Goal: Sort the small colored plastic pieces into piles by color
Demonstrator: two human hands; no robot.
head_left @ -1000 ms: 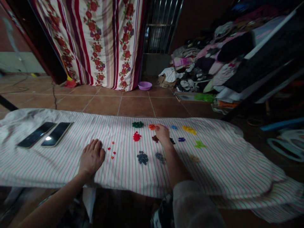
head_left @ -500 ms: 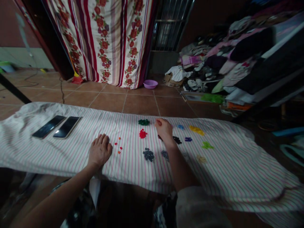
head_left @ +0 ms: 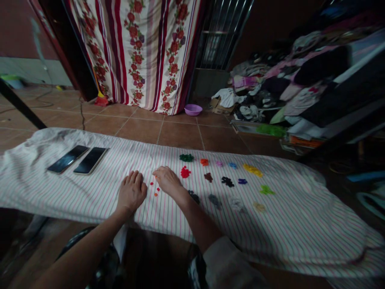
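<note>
My left hand (head_left: 131, 192) lies flat on the striped cloth (head_left: 99, 200), fingers stretched out and holding nothing. Just right of it are a few loose pieces, among them a small red piece (head_left: 158, 189) and a small orange piece (head_left: 155, 194). My right hand (head_left: 167, 180) reaches over from the right, its fingertips pinched at another small orange piece, mostly hidden by the fingers. Beside that hand sits a red pile (head_left: 185, 172), with a green pile (head_left: 186, 157) behind it. A dark grey pile (head_left: 194, 196) is partly covered by my right forearm.
Further right lie small piles: orange (head_left: 204, 161), brown (head_left: 208, 177), black (head_left: 227, 182), yellow (head_left: 252, 169), lime green (head_left: 266, 190) and several others. Two phones (head_left: 67, 159) rest at the left. A purple basin (head_left: 193, 109) stands on the floor beyond.
My right hand has moved left, from beside the brown pile to the loose pieces near my left hand. The orange and pink piles now show. My left hand stays flat.
</note>
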